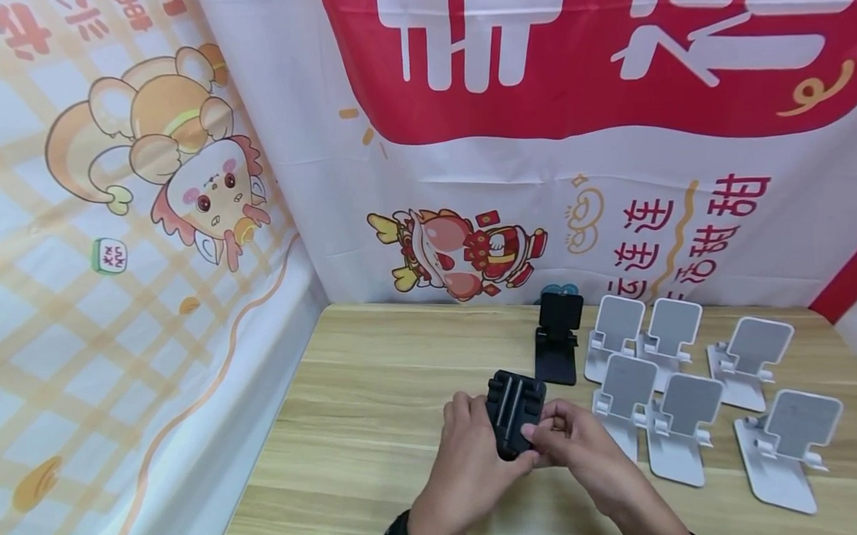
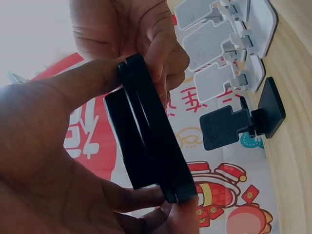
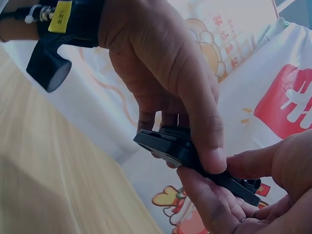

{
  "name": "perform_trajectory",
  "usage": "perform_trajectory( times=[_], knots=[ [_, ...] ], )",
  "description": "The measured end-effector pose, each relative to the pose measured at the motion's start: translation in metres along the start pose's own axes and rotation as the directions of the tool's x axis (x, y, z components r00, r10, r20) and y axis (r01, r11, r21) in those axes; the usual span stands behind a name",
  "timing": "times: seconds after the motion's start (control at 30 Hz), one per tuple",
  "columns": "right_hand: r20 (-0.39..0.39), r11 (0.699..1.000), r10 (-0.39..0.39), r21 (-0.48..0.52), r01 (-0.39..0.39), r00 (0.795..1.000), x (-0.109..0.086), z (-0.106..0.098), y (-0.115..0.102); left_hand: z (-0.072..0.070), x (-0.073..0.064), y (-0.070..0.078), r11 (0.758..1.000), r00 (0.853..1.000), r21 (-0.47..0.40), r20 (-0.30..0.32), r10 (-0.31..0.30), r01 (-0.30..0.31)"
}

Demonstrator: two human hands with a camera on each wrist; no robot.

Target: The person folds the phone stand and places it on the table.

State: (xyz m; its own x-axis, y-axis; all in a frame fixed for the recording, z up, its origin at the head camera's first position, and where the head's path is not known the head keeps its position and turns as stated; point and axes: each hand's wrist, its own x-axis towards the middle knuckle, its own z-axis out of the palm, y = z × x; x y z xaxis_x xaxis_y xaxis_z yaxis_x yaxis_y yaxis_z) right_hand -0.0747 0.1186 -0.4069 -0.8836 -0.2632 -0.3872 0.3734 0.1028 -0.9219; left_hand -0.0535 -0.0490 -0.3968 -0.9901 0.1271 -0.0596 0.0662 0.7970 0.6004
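Both hands hold one folded black phone stand above the table. My left hand grips its left side, thumb along the near edge and fingers round the far side, as the left wrist view shows. At the lower right corner my right hand pinches the stand between thumb and fingers. In the left wrist view the folded stand appears edge-on, its plates lying close together. An unfolded black phone stand stands upright on the table just beyond the hands.
Several unfolded white phone stands with grey pads, one of them a white stand, fill the table's right side. The wood-grain table meets a printed cloth at the back and a cloth-covered side on the left.
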Motion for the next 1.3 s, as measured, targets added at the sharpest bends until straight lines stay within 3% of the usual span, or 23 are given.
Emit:
perform_trajectory(
  times=[0.23, 0.37, 0.43, 0.53, 0.67, 0.77, 0.83, 0.9, 0.97, 1.1, 1.23, 1.3],
  knots=[
    [0.044, 0.999, -0.039, 0.023, 0.038, 0.998, 0.001, 0.000, 0.003, 0.004, 0.003, -0.012, 0.997, 0.993, 0.082, -0.115, 0.011, -0.002],
    [-0.077, 0.991, -0.115, -0.082, 0.109, 0.990, 0.004, -0.011, 0.004, -0.001, 0.006, -0.038, 0.990, 0.982, 0.136, -0.187, -0.017, 0.043],
    [-0.184, 0.970, -0.176, -0.201, 0.138, 0.967, 0.007, -0.024, 0.003, -0.005, 0.008, -0.059, 0.986, 0.972, 0.141, -0.228, -0.058, 0.092],
    [-0.300, 0.888, -0.296, -0.437, 0.146, 0.907, 0.011, -0.051, -0.001, -0.013, 0.012, -0.095, 0.971, 0.949, 0.142, -0.277, -0.148, 0.193],
    [-0.352, 0.708, -0.496, -0.694, 0.135, 0.794, 0.016, -0.080, -0.001, -0.025, 0.016, -0.137, 0.940, 0.917, 0.158, -0.315, -0.244, 0.304],
    [-0.324, 0.571, -0.615, -0.812, 0.123, 0.719, 0.023, -0.092, 0.002, -0.030, 0.015, -0.159, 0.920, 0.904, 0.178, -0.321, -0.281, 0.349],
    [-0.294, 0.483, -0.666, -0.870, 0.097, 0.685, 0.029, -0.096, 0.007, -0.031, 0.014, -0.170, 0.911, 0.904, 0.192, -0.306, -0.298, 0.365],
    [-0.265, 0.424, -0.694, -0.902, 0.082, 0.670, 0.034, -0.098, 0.013, -0.031, 0.014, -0.177, 0.904, 0.906, 0.206, -0.286, -0.310, 0.375],
    [-0.244, 0.389, -0.717, -0.917, 0.085, 0.653, 0.039, -0.099, 0.019, -0.030, 0.015, -0.182, 0.901, 0.911, 0.215, -0.261, -0.319, 0.377],
    [-0.217, 0.357, -0.758, -0.927, 0.113, 0.615, 0.043, -0.099, 0.027, -0.026, 0.019, -0.188, 0.892, 0.913, 0.228, -0.226, -0.341, 0.390],
    [-0.179, 0.307, -0.805, -0.942, 0.139, 0.565, 0.045, -0.101, 0.026, -0.023, 0.021, -0.190, 0.887, 0.914, 0.238, -0.191, -0.357, 0.396],
    [-0.160, 0.281, -0.819, -0.949, 0.143, 0.551, 0.045, -0.102, 0.024, -0.022, 0.021, -0.190, 0.890, 0.917, 0.236, -0.178, -0.356, 0.391]
  ],
)
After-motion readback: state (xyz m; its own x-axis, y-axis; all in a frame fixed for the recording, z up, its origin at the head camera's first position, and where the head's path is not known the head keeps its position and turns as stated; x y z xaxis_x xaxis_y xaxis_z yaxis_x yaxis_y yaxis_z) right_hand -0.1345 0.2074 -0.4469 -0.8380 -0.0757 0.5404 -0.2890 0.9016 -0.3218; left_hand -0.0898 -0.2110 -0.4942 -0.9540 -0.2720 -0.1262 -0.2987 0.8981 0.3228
